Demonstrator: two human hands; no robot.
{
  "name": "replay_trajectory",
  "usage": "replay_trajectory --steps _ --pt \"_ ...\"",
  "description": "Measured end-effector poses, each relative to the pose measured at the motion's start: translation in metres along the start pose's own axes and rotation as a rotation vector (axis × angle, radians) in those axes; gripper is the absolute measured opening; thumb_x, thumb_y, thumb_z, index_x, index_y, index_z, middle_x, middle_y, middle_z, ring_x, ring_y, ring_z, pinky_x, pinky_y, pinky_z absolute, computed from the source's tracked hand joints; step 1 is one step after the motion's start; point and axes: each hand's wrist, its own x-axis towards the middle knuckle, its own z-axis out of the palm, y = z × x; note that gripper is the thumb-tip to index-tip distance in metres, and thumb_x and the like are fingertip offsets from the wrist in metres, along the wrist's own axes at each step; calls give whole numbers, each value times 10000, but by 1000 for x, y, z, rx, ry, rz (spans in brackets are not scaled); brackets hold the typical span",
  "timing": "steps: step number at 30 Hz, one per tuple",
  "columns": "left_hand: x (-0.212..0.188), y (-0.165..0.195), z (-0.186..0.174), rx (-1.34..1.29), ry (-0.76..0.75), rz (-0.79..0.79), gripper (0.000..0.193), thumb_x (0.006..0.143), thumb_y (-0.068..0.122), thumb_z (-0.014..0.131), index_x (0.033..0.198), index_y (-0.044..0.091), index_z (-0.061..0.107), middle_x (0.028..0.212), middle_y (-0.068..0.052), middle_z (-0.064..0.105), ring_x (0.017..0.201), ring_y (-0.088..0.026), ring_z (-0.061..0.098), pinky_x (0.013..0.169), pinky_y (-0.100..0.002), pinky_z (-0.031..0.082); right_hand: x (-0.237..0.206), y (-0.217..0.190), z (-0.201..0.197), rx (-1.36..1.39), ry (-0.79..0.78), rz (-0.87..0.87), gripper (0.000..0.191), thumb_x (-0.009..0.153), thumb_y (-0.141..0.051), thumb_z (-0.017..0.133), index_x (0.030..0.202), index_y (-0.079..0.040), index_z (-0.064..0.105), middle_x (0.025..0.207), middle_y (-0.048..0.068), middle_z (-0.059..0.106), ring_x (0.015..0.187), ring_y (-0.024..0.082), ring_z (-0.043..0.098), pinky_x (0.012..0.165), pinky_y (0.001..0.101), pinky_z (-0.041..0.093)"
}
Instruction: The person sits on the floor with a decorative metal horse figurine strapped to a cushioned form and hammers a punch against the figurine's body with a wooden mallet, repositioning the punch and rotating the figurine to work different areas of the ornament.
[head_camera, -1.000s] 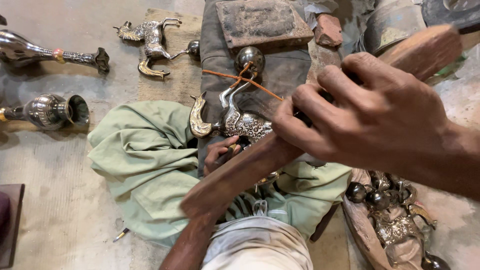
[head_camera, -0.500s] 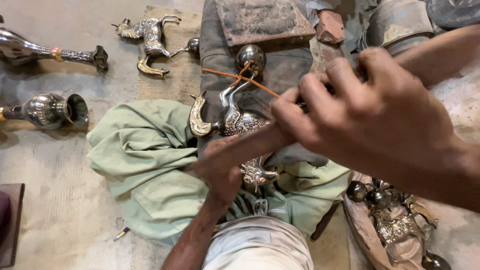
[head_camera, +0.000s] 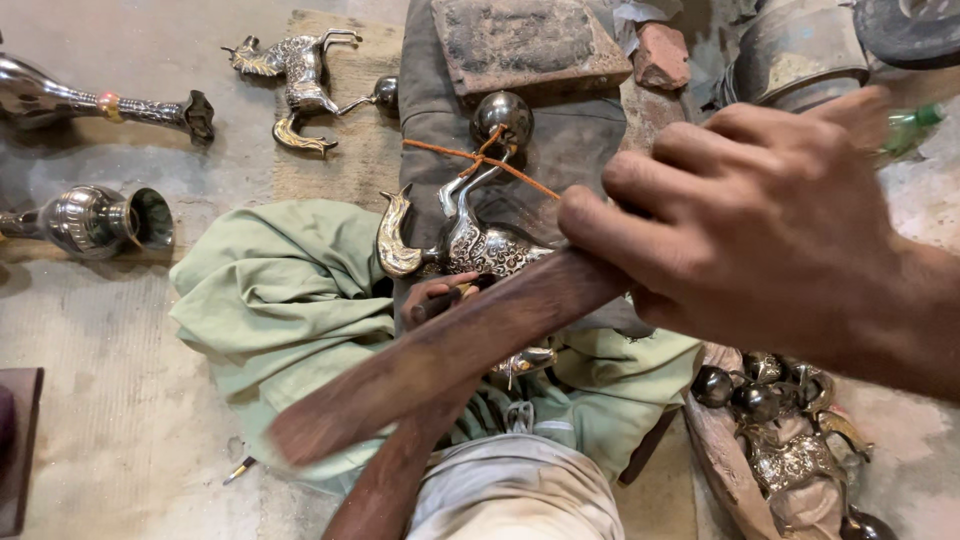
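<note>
Two hands are working over a silver metal bird figure (head_camera: 470, 240) that is lying on a grey cloth pad (head_camera: 560, 140), just beyond a rumpled green cloth (head_camera: 280, 300). The right hand (head_camera: 760, 220) is filling the right side of the view, its fingers curled tight around the upper end of a flat wooden stick (head_camera: 440, 360); the stick is slanting down to the left and its lower end is blurred. The left hand (head_camera: 432, 298) is showing only partly under the stick, fingers closed around a thin dark tool (head_camera: 445, 300) whose tip is sitting just beside the bird's body. An orange cord (head_camera: 470, 157) is running across the bird's neck, near a round metal ball (head_camera: 502, 115). On the floor to the left, two metal vases (head_camera: 95, 218) are lying on their sides, and a metal horse figure (head_camera: 295, 75) is resting on a mat. At the lower right, a heap of metal pieces (head_camera: 785, 430) is lying near the right forearm.
</note>
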Motion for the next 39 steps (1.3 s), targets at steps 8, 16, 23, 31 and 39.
replay_trajectory --steps 8,16,23,31,39 --pt "-2 -8 2 -53 -6 103 587 805 -32 766 1286 -24 429 1280 -166 560 1205 -282 588 1092 -334 465 -3 4 6 -178 -33 0 254 865 -369 690 1064 -212 700 780 -24 701 678 140 693 594 317 542" --pt "-3 -14 -2 305 -2 186 519 715 -95 513 1205 28 631 1174 -116 651 1125 -269 635 1048 -374 489 -12 7 9 -253 -59 35 212 865 -420 655 972 -240 684 795 -29 727 706 129 712 575 292 514" --pt "6 3 3 -63 55 -65 512 753 -59 719 1185 -66 444 1209 -171 624 1126 -261 622 1007 -369 509 -7 5 13 -71 0 54 197 841 -330 694 998 -212 694 795 -30 720 711 133 707 620 319 538" --pt "-1 -9 2 369 129 -58 349 820 -21 547 1151 -80 636 979 -154 682 906 -226 650 836 -358 521 -12 6 5 -152 22 77 216 775 -317 727 943 -192 675 754 -37 673 686 152 691 604 330 510" --pt "-1 -3 -4 347 -28 87 279 906 46 609 1172 -33 638 909 -118 695 779 -222 640 733 -363 499 -19 11 25 217 -6 159 454 699 -226 771 1134 -106 718 916 59 772 733 210 751 677 374 614"
